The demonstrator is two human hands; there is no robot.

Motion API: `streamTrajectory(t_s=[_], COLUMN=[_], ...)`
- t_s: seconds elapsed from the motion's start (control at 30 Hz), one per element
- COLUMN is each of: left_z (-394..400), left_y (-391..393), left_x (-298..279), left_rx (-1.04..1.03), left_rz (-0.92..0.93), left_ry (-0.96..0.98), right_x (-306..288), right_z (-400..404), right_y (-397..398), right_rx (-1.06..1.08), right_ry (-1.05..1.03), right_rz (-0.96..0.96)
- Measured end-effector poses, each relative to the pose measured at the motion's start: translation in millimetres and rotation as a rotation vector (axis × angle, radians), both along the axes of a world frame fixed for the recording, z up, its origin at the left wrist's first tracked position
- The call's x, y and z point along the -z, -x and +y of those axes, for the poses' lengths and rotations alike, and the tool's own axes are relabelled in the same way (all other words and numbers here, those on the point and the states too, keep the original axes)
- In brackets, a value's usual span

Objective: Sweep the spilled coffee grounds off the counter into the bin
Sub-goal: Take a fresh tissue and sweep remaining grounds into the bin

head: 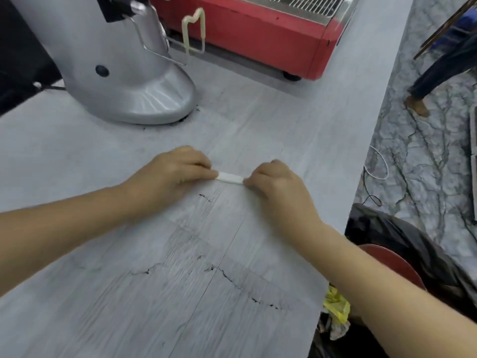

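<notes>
Both my hands rest on the pale grey wood-grain counter, pinching a small folded white paper strip between them. My left hand holds its left end and my right hand holds its right end, with the strip pressed low on the counter. Dark coffee grounds lie in thin broken lines on the counter nearer to me, with a short streak just below the strip. A bin lined with a black bag stands off the counter's right edge, below my right forearm.
A silver coffee grinder stands at the back left, with grounds around its base. A red espresso machine sits behind. Yellow and crumpled waste lies in the bin. A person's leg and cables are on the marbled floor at right.
</notes>
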State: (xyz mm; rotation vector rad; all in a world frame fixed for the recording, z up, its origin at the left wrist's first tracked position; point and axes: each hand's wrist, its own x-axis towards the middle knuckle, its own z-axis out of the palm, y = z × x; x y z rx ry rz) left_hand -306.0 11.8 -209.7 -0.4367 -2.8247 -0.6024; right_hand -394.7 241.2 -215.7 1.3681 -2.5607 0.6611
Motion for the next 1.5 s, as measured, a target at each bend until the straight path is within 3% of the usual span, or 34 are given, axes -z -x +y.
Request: streamTrajectory(t_s=[0.13,0.27,0.37,0.53,0.7,0.9,1.07,1.17,1.27,1.4,1.5], left_z=[3.8,4.9,-1.2,-32.5,-32.1,-30.9,-25.1,-27.1,-38.8,-77.7,-100.6], left_y=[-101.7,-136.1,-117.1,-24.4,22.1,-68.4,-163.6,-177.4,-149.1,-75.7,-30.7], left_x=[-1.3,-3.6,-11.3,-17.5,1.6,-1.9,-9.0,-12.7,-17.4,-16.4,-5.4], left_rx=[0.044,0.051,0.073,-0.044,-0.084,-0.095,-0.037,0.029,0.083,-0.089,-0.187], left_rz=[-0.07,-0.094,-0.058,0.136,0.095,0.004,-0.098,-0.118,-0.041,0.158,0.246], left_ry=[-0.028,-0.016,0.035,0.124,0.166,0.015,0.039,0.113,0.195,0.306,0.341], right_x=[-2.7,-2.6,-10.6,-20.4,3.6,-0.2,-6.5,-10.4,-21.8,-32.6,-20.4], right_z=[13.6,13.1,7.1,-38.5,-54.3,-38.6,-26.6,-27.7,-41.6,-89.6,-132.6], right_y=[-106.4,-131.9,-105.2,-6.1,17.2,-64.8,-144.1,-160.4,-135.0,-52.5,7.0], right_rx=[-0.181,-0.22,-0.206,-0.052,0.101,-0.026,-0.213,-0.263,-0.231,-0.123,-0.08], right_ry=[-0.014,-0.014,0.006,0.086,0.06,0.05,-0.037,-0.104,-0.125,0.072,0.044], right_rz=[-0.112,-0.155,-0.181,-0.041,-0.075,-0.079,-0.147,-0.18,-0.139,0.008,0.092])
